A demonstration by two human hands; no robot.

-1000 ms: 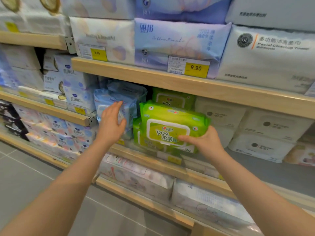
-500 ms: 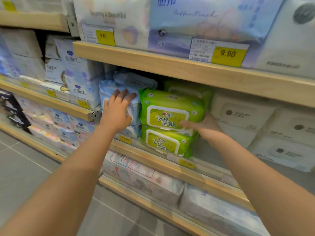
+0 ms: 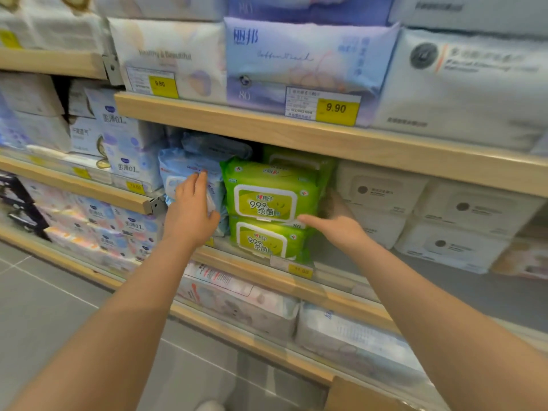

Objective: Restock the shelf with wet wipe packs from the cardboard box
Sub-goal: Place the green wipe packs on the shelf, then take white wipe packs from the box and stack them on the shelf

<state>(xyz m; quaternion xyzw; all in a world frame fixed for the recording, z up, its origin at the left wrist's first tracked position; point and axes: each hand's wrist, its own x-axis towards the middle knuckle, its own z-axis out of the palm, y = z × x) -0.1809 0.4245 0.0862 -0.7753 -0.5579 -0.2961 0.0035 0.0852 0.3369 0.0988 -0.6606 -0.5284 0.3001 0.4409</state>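
Two green wet wipe packs are stacked on the middle shelf: an upper pack on a lower pack, with another green pack behind them. My right hand lies flat against the right end of the stack, fingers apart, gripping nothing. My left hand rests open against the blue wipe packs just left of the green stack. A corner of the cardboard box shows at the bottom edge.
White boxed packs fill the shelf to the right of a small gap. Large tissue packs sit on the shelf above, with yellow price tags. More packs line the lower shelf. Grey tiled floor lies at the left.
The upper green pack went from tilted in my right hand to lying square on the lower pack. My right hand let go of it. My left hand moved onto the blue packs.
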